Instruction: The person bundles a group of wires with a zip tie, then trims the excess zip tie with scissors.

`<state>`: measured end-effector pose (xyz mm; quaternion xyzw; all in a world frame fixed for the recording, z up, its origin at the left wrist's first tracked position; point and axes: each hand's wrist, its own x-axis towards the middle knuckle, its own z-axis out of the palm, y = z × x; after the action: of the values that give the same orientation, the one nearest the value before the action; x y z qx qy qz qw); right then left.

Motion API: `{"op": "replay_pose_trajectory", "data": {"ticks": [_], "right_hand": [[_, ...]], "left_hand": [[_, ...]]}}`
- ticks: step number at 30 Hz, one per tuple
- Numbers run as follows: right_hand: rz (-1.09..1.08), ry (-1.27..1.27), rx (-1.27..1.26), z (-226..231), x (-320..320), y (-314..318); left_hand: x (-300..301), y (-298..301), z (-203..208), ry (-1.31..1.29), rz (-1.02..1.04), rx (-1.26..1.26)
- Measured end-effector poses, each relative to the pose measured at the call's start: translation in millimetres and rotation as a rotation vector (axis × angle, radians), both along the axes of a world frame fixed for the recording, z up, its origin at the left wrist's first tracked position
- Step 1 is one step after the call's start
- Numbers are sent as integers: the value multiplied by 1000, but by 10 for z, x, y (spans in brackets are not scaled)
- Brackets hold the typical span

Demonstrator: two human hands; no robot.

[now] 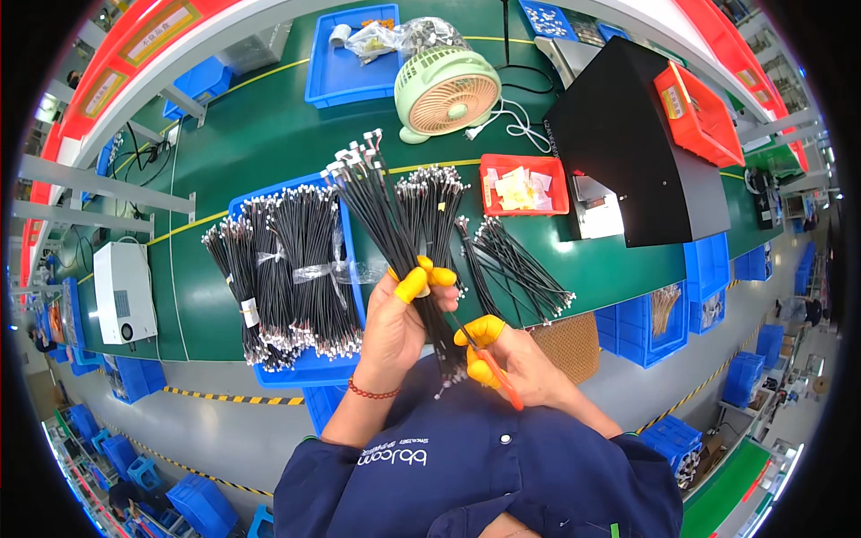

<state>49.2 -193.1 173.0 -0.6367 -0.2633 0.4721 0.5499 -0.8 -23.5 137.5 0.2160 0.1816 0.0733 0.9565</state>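
Observation:
My left hand [401, 314], with yellow finger cots on its fingertips, is closed round a bundle of black cables [381, 211]. White connectors crowd the bundle's upper end, and its lower end hangs in front of my chest. Close beside it on the right, my right hand [516, 363] grips orange-handled scissors [507, 386], also with yellow finger cots on. A thin dark blade points toward the cables; whether it touches them I cannot tell. Tied cable bundles [309, 269] lie in a blue tray [357, 296] on the left. Behind my hands rests another bundle [432, 202], with loose cables [520, 269] to its right.
A red bin [560, 199] of small packets stands beside a black box-shaped machine [641, 152]. Farther back are a green fan [448, 85] and a blue tray [327, 76] with bags. A white device [124, 291] stands at the left of the green table [206, 296].

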Motion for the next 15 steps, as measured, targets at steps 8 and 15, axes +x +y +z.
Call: {"op": "replay_pose_trajectory", "data": {"ticks": [8, 15], "right_hand": [[-16, 66, -85, 124, 39, 179], [-42, 214, -124, 113, 27, 173]], "left_hand": [[47, -22, 196, 58, 8, 70], [37, -66, 225, 71, 29, 115]]}}
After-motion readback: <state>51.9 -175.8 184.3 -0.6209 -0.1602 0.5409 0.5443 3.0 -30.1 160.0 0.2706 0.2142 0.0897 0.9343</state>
